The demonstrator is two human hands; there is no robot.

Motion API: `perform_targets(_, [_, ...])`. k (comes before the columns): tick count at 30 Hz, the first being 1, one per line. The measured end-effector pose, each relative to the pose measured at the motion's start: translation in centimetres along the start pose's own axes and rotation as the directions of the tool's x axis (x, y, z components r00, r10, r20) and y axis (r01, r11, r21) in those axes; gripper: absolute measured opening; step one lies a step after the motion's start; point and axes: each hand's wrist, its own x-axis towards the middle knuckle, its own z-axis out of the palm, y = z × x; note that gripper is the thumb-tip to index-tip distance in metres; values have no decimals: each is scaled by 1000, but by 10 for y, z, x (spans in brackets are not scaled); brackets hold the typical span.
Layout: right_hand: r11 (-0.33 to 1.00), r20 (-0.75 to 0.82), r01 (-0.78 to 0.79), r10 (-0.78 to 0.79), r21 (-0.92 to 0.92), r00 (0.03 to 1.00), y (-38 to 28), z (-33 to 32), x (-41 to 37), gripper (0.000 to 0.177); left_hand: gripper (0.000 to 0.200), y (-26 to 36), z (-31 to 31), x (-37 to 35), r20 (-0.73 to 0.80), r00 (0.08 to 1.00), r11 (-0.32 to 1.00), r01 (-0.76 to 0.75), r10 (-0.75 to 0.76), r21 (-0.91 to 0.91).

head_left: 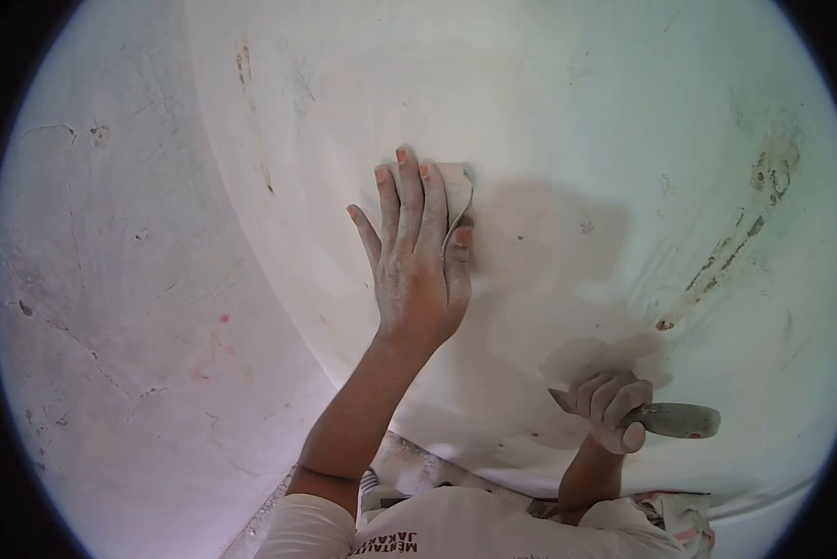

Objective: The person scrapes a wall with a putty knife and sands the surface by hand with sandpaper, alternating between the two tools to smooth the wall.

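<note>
Dusty with pale powder, my left hand (pixel 414 247) lies flat against the white wall (pixel 521 102), fingers stretched upward. Under its fingers and thumb is a pale sheet (pixel 459 182), perhaps sandpaper, with a curled right edge; most of it is hidden by the hand. Lower right, my right hand (pixel 612 408) is closed around a scraper (pixel 681 420). The scraper's dark handle points right, and a bit of its pointed blade end shows left of the fingers. This hand is in front of the wall, near its own shadow.
A second wall surface (pixel 139 233) on the left has cracks and small reddish marks. Brown damaged streaks (pixel 735 247) run down the right side of the wall. At the bottom are a rough floor edge (pixel 418 461) and the white shirt (pixel 446 526) I wear.
</note>
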Motion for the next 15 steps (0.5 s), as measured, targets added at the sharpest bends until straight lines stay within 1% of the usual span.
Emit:
perform_targets(2, [997,-47,54,-57,-56,997,-1,6,4,54,57,-11,17,-12,-41,999,997,-21,18,-78])
perform_targets(3, [993,-67,80,-86,-84,994,-1,10,7,54,57,-19,25,-20,-59,997,995,-47,42,-84])
perform_targets(6, [957,-98,216,-238,-192,966,1,26,27,53,57,-50,47,-48,-124,984,987,-135,124,-81])
perform_targets(9, [901,-42,340,-364,-268,930,11,41,53,52,59,-85,68,-80,-183,964,976,-206,192,-63])
perform_targets(12, [849,-17,429,-456,-308,890,25,52,74,50,60,-116,82,-109,-184,959,971,-230,214,-68])
perform_targets(15, [814,3,487,-512,-317,859,39,62,95,49,64,-139,90,-129,-172,960,969,-236,220,-76])
